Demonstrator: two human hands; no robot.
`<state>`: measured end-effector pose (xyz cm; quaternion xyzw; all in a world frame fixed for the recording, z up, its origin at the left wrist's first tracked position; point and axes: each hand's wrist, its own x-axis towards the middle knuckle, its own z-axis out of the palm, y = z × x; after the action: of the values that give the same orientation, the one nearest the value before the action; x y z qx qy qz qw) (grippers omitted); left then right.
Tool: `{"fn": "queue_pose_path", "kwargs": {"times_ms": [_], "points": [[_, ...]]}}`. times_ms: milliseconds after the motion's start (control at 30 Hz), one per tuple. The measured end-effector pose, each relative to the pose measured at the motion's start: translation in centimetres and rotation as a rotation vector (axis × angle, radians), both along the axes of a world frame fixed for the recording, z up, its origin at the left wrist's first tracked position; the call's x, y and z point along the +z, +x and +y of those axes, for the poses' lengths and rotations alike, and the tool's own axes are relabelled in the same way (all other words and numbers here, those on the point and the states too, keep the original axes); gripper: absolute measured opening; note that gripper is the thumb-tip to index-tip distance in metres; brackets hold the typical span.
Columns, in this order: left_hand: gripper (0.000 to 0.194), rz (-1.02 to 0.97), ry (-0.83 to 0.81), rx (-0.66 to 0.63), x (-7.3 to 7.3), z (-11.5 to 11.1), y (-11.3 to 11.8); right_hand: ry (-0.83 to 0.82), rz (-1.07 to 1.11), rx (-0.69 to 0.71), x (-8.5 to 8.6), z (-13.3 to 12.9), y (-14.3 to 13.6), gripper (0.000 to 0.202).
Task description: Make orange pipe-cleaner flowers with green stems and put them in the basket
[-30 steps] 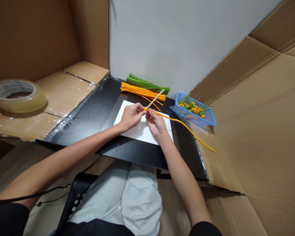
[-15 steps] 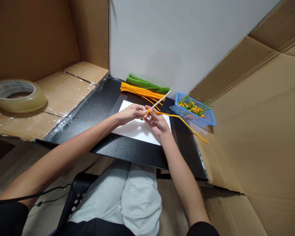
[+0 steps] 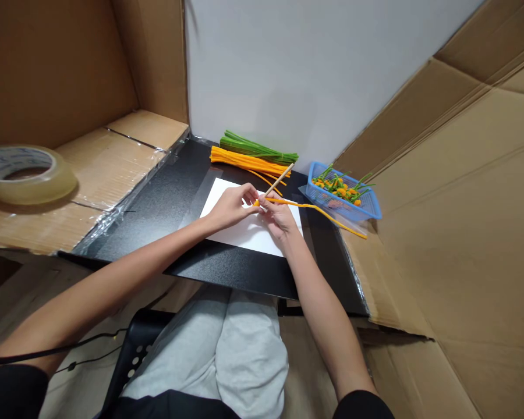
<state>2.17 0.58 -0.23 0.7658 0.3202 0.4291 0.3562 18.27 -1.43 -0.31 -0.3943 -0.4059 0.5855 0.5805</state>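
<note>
Two hands in use, beyond grey-trousered lap [image 3: 251,349] and over white sheet [image 3: 238,237] on black table [image 3: 209,267]. Right hand [image 3: 282,218] nearly closed: pinches orange strip [image 3: 325,213] against wooden stick [image 3: 279,180], likely to stop slipping. Left hand [image 3: 230,208] partly open, fingers bent, tips at orange coil [image 3: 256,203] by low end of stick; cannot tell how firm. Stick slants up and away, seemingly to leave coil end within reach of both. Long tail of strip runs out rightward, past near side of blue basket [image 3: 374,205]; could snag there. Holds orange-and-green pieces [image 3: 341,191], stems poking over rim. Off left, tape roll [image 3: 65,183] on cardboard [image 3: 102,160]. Farther back, orange bundle [image 3: 244,160], then green bundle [image 3: 255,147] by pale wall [image 3: 253,64]. Upper stick tip overlaps orange bundle in view; cannot tell if touching.
</note>
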Motion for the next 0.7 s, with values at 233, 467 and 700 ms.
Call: {"fn": "queue_pose_path", "kwargs": {"times_ms": [233,467,700], "points": [[0.025,-0.119,-0.118,0.128,-0.6,0.2,0.5,-0.027,0.063,0.025,-0.1,-0.4,-0.5,0.028],[0.021,-0.247,-0.393,0.058,-0.6,0.8,0.5,-0.096,0.083,-0.013,-0.2,0.0,-0.2,0.021],[0.016,-0.31,-0.629,-0.234,0.9,0.9,-0.4,-0.083,0.079,0.051,0.2,-0.3,0.1,0.024]]}}
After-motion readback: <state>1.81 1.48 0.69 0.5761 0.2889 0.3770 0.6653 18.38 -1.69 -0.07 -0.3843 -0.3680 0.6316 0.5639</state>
